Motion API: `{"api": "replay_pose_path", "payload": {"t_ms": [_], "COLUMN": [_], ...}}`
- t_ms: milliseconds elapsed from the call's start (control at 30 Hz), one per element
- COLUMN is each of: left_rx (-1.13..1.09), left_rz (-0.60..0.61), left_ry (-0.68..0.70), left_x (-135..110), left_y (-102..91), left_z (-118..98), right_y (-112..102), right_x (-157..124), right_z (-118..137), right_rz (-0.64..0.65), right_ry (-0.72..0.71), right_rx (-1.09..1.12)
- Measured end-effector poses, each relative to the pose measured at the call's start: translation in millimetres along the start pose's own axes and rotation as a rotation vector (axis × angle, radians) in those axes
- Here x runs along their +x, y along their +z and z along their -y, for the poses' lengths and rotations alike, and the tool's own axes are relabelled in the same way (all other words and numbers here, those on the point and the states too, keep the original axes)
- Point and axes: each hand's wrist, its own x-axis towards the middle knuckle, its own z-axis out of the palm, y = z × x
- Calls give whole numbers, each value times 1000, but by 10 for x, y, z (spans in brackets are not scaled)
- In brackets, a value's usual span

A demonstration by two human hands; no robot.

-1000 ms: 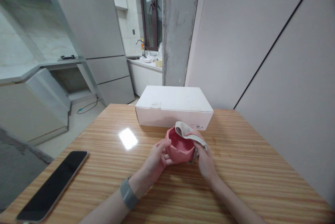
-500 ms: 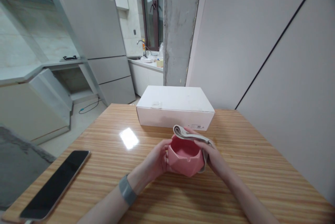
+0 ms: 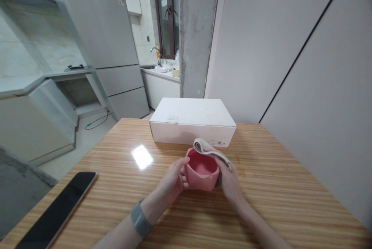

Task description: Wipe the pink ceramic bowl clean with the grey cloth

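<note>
A pink faceted ashtray point(image 3: 200, 181) with a small notch in its rim is held above the wooden table, its opening tilted toward me. My left hand point(image 3: 176, 179) grips its left side, thumb at the rim and fingers curled beneath. On the other side, my right hand point(image 3: 228, 177) is closed around a folded light grey cloth point(image 3: 213, 151), pressing it against the ashtray's right side and far rim. Part of the cloth hangs behind the ashtray, and some right-hand fingers are hidden by it. A grey band point(image 3: 140, 219) circles the left wrist.
A white cardboard box point(image 3: 193, 112) lies on the table point(image 3: 122, 198) just beyond my hands. At the left edge rests a black smartphone point(image 3: 58, 212). Behind are a fridge point(image 3: 95, 20), a sink counter and a concrete pillar point(image 3: 197, 31); a pale wall stands at right.
The ashtray has turned in my hands, its rim notch shifting to the right. My right hand and the cloth have moved slightly left. Both hands keep their hold; the view has shifted a little.
</note>
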Motion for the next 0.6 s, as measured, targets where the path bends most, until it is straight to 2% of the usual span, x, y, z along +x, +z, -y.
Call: {"api": "replay_pose_path", "payload": {"t_ms": [100, 200, 300, 400, 600], "left_rx": [-52, -43, -20, 9, 70], "left_rz": [1, 96, 192, 204, 350], "left_ry": [116, 149, 40, -70, -118], "left_x": [-47, -94, -113, -118, -166], "left_y": [39, 46, 35, 32, 33], "left_z": [-12, -69, -138, -183, -228], "right_y": [77, 97, 38, -37, -31], "right_x": [-82, -89, -17, 61, 65], "right_z": [-6, 13, 36, 30, 57], "right_rz": [-47, -33, -7, 9, 28], "right_ry": [-102, -113, -29, 60, 224], "right_rx": [-66, -89, -53, 3, 154]}}
